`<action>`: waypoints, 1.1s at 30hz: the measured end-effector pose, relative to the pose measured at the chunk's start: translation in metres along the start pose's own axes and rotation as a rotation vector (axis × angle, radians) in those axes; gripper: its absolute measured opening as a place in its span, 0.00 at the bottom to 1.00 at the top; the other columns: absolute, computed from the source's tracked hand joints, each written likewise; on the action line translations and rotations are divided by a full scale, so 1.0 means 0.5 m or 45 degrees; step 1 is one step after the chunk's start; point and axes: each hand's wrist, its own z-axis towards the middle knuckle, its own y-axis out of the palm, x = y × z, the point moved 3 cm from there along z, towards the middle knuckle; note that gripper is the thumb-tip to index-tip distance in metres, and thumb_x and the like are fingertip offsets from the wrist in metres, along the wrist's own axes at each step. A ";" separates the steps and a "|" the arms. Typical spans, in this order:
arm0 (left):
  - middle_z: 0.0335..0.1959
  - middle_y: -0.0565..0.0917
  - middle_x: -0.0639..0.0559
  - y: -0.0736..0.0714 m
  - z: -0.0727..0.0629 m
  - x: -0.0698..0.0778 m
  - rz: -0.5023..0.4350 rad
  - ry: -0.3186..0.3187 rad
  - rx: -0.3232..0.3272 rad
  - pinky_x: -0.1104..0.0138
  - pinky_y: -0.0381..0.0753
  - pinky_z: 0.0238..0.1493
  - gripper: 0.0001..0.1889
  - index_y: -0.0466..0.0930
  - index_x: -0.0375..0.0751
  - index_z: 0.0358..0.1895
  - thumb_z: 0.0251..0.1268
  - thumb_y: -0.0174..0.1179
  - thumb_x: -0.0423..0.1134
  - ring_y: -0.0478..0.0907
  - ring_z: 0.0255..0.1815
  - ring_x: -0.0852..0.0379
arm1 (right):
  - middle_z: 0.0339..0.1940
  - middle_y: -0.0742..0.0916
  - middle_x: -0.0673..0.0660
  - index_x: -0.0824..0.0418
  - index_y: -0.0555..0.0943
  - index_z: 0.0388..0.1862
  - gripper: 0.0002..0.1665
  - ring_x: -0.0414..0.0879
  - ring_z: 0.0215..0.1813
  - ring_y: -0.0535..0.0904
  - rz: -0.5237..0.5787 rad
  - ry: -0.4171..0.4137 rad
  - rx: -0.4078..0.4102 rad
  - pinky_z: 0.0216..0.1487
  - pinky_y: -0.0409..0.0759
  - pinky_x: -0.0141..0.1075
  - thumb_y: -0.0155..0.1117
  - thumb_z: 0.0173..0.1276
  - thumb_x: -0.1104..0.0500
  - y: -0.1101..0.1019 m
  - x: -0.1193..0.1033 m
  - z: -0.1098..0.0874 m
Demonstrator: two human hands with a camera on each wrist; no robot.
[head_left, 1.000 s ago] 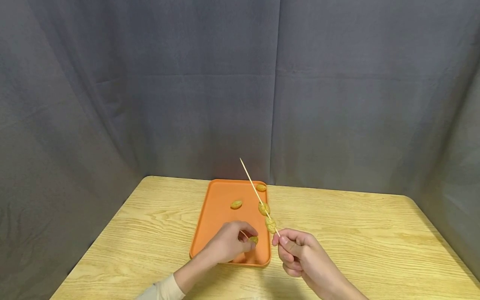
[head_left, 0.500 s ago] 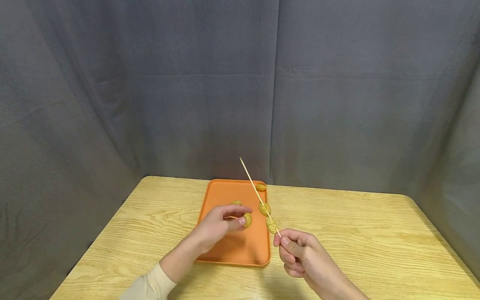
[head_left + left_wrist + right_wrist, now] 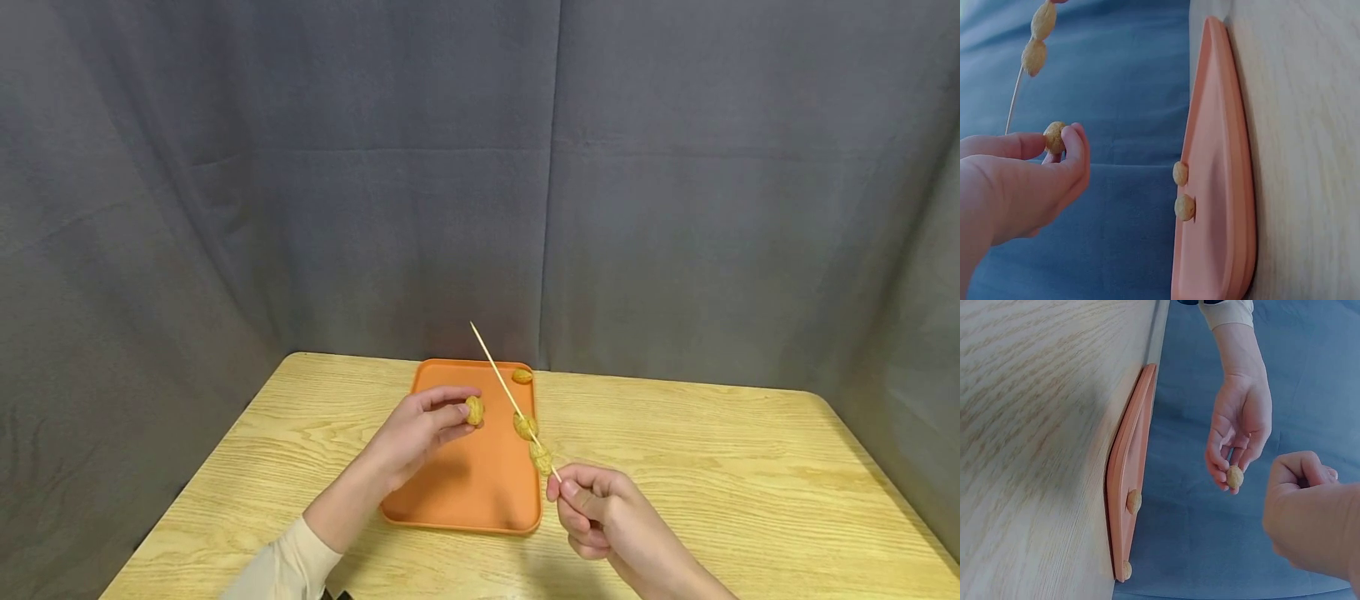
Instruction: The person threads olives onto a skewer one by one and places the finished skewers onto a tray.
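In the head view my left hand [image 3: 416, 429] pinches a yellow-brown oval ball [image 3: 474, 410] between thumb and fingers, above the tray. The ball's rough, wrinkled surface shows in the left wrist view [image 3: 1054, 137]. My right hand [image 3: 611, 508] pinches the lower end of a thin wooden skewer [image 3: 492, 363], whose point slants up and to the left. Threaded on the skewer's lower half are two similar balls, an upper ball [image 3: 526, 426] and a lower ball [image 3: 541, 457]. The held ball is apart from the skewer. From the right wrist, my right hand [image 3: 1310, 512] hides the skewer.
An orange tray [image 3: 487, 500] lies on the wood-grain table [image 3: 712, 467]. One loose ball [image 3: 522, 376] sits in its far right corner. The left wrist view shows another tray ball [image 3: 1185, 207], hidden in the head view. Grey curtains [image 3: 405, 208] surround the table.
My left hand has lifted the ball off the tray's near part and carried it away from me and leftward. The skewer's tip has dipped slightly to the left; my right hand stays nearly in place.
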 end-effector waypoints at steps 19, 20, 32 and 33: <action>0.66 0.69 0.30 -0.049 -0.005 0.077 -0.350 0.145 0.132 0.59 0.73 0.65 0.21 0.68 0.24 0.69 0.75 0.49 0.24 0.74 0.64 0.41 | 0.22 0.69 0.50 0.66 0.76 0.42 0.12 0.38 0.19 0.56 -0.045 0.057 -0.153 0.19 0.51 0.30 0.46 0.84 0.63 0.008 0.011 -0.001; 0.66 0.69 0.30 -0.050 -0.005 0.079 -0.370 0.152 0.139 0.60 0.73 0.65 0.21 0.67 0.24 0.69 0.75 0.49 0.23 0.75 0.63 0.41 | 0.22 0.70 0.50 0.66 0.76 0.42 0.12 0.39 0.19 0.56 -0.044 0.063 -0.157 0.18 0.51 0.30 0.46 0.84 0.63 0.009 0.012 -0.001; 0.62 0.75 0.36 -0.074 -0.007 0.094 -0.456 0.214 0.243 0.61 0.71 0.66 0.23 0.66 0.27 0.72 0.78 0.54 0.29 0.74 0.66 0.41 | 0.23 0.71 0.49 0.65 0.77 0.42 0.13 0.39 0.20 0.55 -0.075 0.080 -0.209 0.18 0.50 0.30 0.47 0.84 0.60 0.013 0.017 -0.001; 0.62 0.74 0.37 -0.074 -0.007 0.094 -0.461 0.215 0.242 0.62 0.71 0.67 0.23 0.65 0.27 0.72 0.78 0.54 0.29 0.74 0.66 0.41 | 0.23 0.71 0.49 0.64 0.77 0.42 0.13 0.39 0.20 0.55 -0.073 0.082 -0.209 0.18 0.50 0.30 0.48 0.84 0.60 0.012 0.018 -0.001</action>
